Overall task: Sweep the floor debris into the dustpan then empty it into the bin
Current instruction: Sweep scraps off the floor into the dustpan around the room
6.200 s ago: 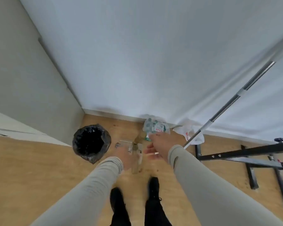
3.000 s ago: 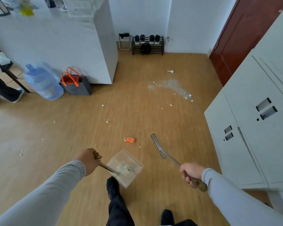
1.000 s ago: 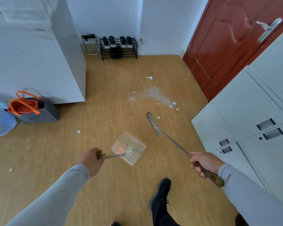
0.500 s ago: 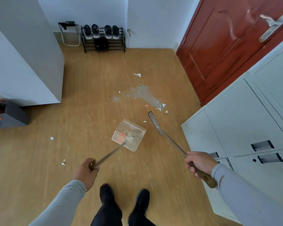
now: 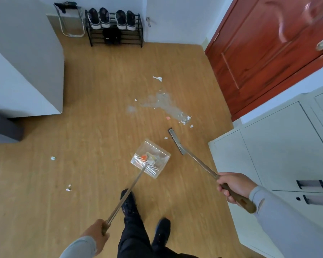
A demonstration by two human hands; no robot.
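Left hand (image 5: 96, 234) grips dustpan (image 5: 150, 158) handle; right hand (image 5: 231, 186) grips broom (image 5: 175, 140) handle. Pan mid-floor, scraps inside. Step: sweeping. Next: broom behind far debris (image 5: 184, 118), pull toward pan.

clear dustpan (image 5: 151, 158) holds scraps | broom (image 5: 176, 141) beside | debris (image 5: 184, 119) beyond

Dustpan (image 5: 150, 158) sits on the floor (image 5: 93, 112) ahead of the feet, broom head (image 5: 176, 140) just to its right, debris patch (image 5: 168, 107) beyond both. Scraps lie inside the dustpan, apparently against its back wall. Cabinets (image 5: 280, 146) stand right, shoe rack (image 5: 114, 28) against the far wall, door (image 5: 268, 49) far right.
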